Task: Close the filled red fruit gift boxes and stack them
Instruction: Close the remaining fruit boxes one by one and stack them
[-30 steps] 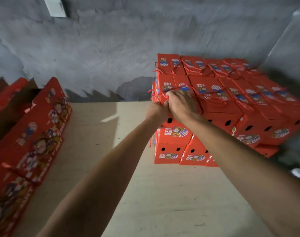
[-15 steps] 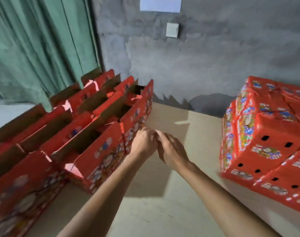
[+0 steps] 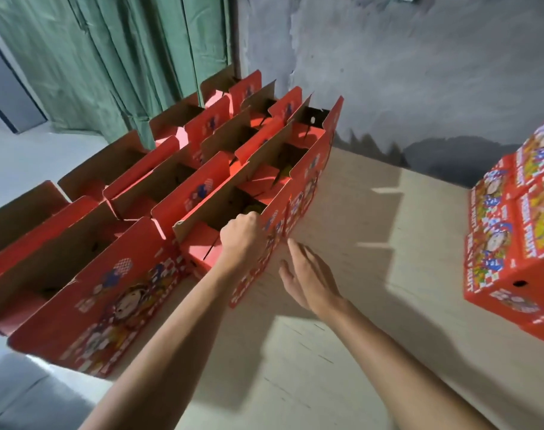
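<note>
Several open red fruit gift boxes (image 3: 159,218) stand in rows on the left of the wooden table (image 3: 357,243), their flaps upright. My left hand (image 3: 241,235) grips the near side flap of the rightmost open box (image 3: 273,181) at its top edge. Yellowish fruit shows inside that box, just past my knuckles. My right hand (image 3: 307,279) hovers open beside the same box's printed outer face, fingers spread, close to it but apart. A stack of closed red boxes (image 3: 512,243) stands at the right edge.
A rough grey wall (image 3: 419,72) runs behind the table. Green curtains (image 3: 115,57) hang at the back left. Bare tabletop lies between the open boxes and the closed stack. The table's left edge drops to a pale floor (image 3: 13,398).
My view and both hands swung left from the closed stack to the open boxes. My left hand has taken hold of a box flap; my right hand has opened beside it.
</note>
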Available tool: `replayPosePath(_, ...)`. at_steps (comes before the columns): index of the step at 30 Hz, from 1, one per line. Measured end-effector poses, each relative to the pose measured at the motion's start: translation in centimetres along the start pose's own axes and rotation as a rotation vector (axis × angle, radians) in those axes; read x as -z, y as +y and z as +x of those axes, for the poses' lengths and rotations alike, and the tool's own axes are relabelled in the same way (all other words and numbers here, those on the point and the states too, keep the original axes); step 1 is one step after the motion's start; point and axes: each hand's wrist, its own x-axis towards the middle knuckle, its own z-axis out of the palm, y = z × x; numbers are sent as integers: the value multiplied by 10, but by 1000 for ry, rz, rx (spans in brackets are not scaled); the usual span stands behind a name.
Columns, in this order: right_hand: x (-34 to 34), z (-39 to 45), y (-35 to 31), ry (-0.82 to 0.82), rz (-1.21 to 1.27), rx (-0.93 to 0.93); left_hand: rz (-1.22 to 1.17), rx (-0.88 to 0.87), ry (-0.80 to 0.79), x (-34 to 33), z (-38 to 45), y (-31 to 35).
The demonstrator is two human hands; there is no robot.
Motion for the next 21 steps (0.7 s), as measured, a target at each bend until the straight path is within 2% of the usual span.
replayPosePath(4, 28, -5, 11, 96, 90, -85, 12, -170, -67, 0, -27, 6)
replayPosePath(7, 54, -8, 22, 264, 58, -118, -25, -302, -149, 2, -61, 13)
replayPosePath(9, 75, -12, 34, 308, 16, -149, -54, -437, -210, 3, -87, 22)
replayPosePath(11, 99, -19, 50, 165, -56, -225, -85, -574, -263, 2, -113, 36)
replayPosePath(15, 147, -46, 72, -312, -39, -440, -95, -801, -336, -1, -156, 70)
replayPosePath(19, 172, -94, 72, -415, 153, -525, -53, -1011, -336, -4, -183, 106)
replayPosePath(21, 170, -116, 72, -473, 110, -557, -74, -1085, -345, -6, -194, 125)
